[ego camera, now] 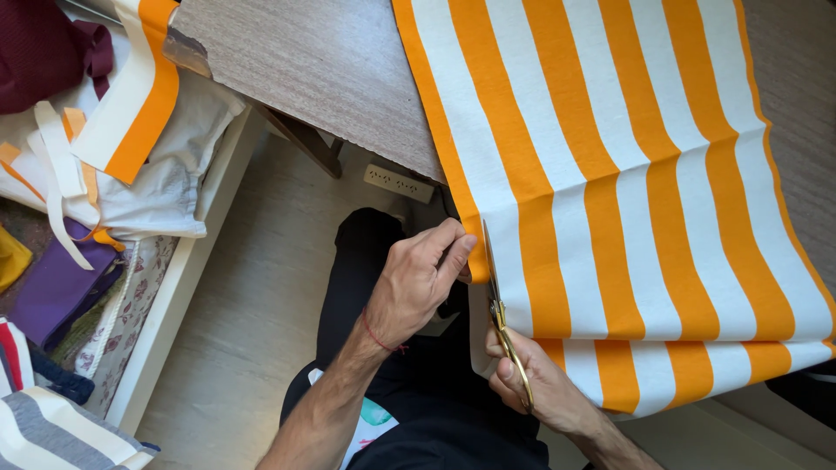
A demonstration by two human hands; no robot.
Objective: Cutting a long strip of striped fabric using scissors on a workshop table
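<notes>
At the surface's [331, 61] near edge, the orange-and-white striped cloth [644, 174] hangs over toward the person. Left hand [418, 283] pinches its left edge; right hand [544, 383] is closed on gold-handled scissors [501, 309], whose blades lie along a white stripe.

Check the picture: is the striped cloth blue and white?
No, the cloth has orange and white stripes, and scissors cut into it.

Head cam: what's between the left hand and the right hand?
In the head view, the scissors' blades and a white stripe of the orange-and-white striped fabric lie between the left hand and right hand.
</notes>
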